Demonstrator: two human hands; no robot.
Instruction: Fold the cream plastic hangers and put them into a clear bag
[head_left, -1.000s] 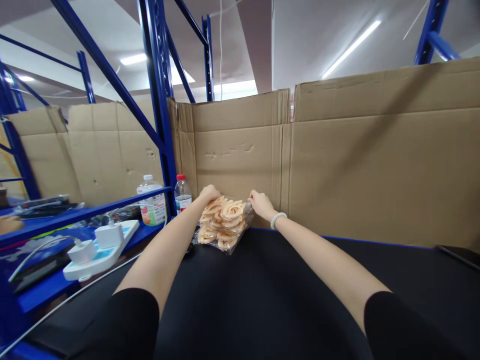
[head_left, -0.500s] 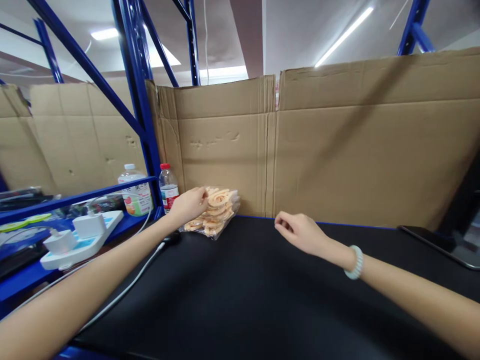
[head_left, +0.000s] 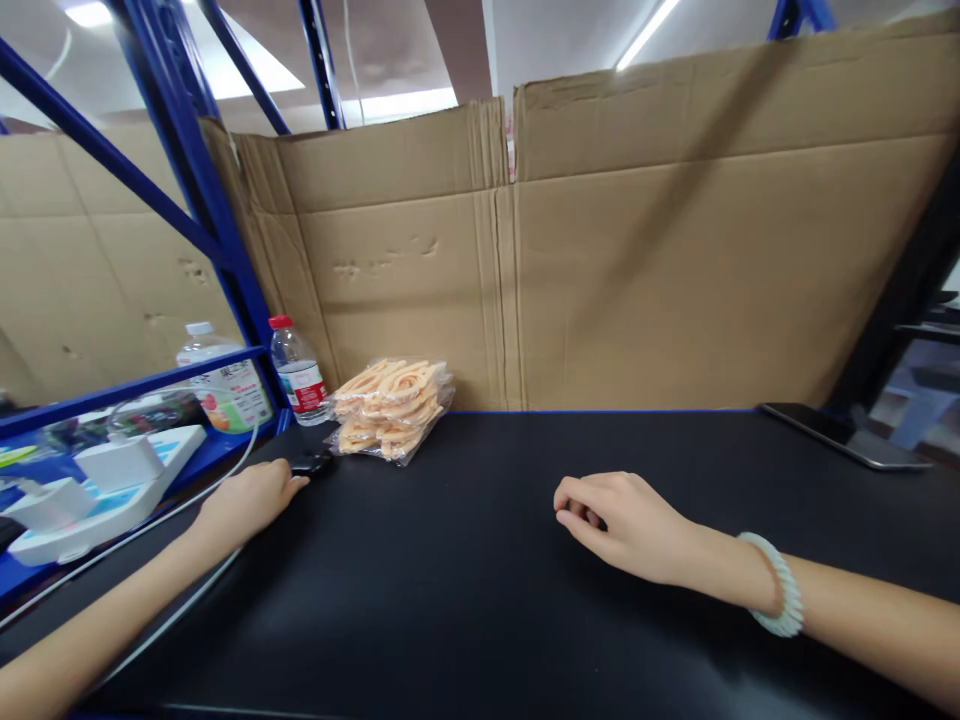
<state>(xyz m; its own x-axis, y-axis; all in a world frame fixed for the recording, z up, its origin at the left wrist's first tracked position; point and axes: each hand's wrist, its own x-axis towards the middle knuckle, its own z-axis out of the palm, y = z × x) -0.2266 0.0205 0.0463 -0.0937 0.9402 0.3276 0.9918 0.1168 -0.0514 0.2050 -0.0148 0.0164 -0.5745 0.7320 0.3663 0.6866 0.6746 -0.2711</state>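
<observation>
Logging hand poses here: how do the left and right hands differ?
The left hand lies flat, fingertips by a small black object; the right hand is loosely curled. The right wrist wears a pale bracelet; the left wrist is bare. Both rest on the black mat, empty.

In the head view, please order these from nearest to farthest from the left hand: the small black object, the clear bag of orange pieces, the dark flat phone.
1. small black object, just beyond the left hand fingertips.
2. clear plastic bag of orange pieces, farther back, to the right.
3. dark flat phone, at the far right.
</observation>
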